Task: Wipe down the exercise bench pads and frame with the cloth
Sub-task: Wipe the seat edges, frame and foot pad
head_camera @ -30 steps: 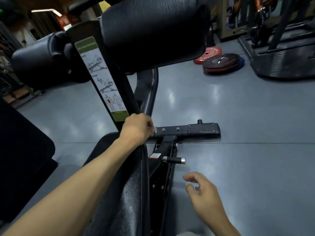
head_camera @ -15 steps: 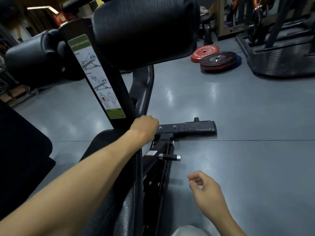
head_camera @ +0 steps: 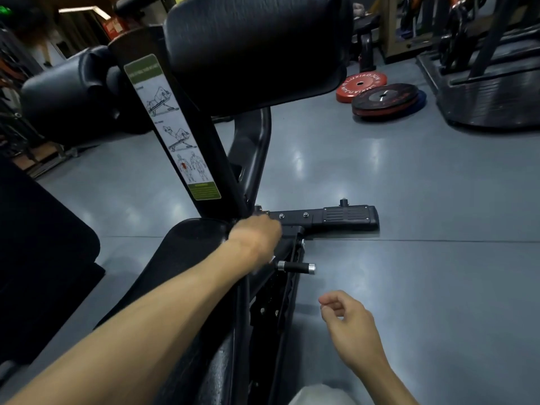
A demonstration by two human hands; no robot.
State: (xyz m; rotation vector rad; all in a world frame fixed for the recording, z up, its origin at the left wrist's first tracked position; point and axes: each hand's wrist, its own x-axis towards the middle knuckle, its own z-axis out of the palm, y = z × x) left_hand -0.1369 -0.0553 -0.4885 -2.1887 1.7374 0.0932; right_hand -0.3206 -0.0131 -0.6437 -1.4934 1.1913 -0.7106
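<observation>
Head view shows the left hand [head_camera: 257, 233] low on the black bench frame [head_camera: 204, 159], where the post meets the floor bar [head_camera: 336, 219]; its fingers are hidden, so I cannot tell what it holds; no cloth shows. The right hand [head_camera: 350, 325] hangs near, loosely curled, holding nothing. The big pad [head_camera: 257, 48] sits above; it looks soft and smooth; the frame looks hard, heavy; rub along its bars.

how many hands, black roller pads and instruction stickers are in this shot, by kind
left hand and right hand: 2
black padded rollers: 2
white and green instruction sticker: 1
total: 5
</observation>
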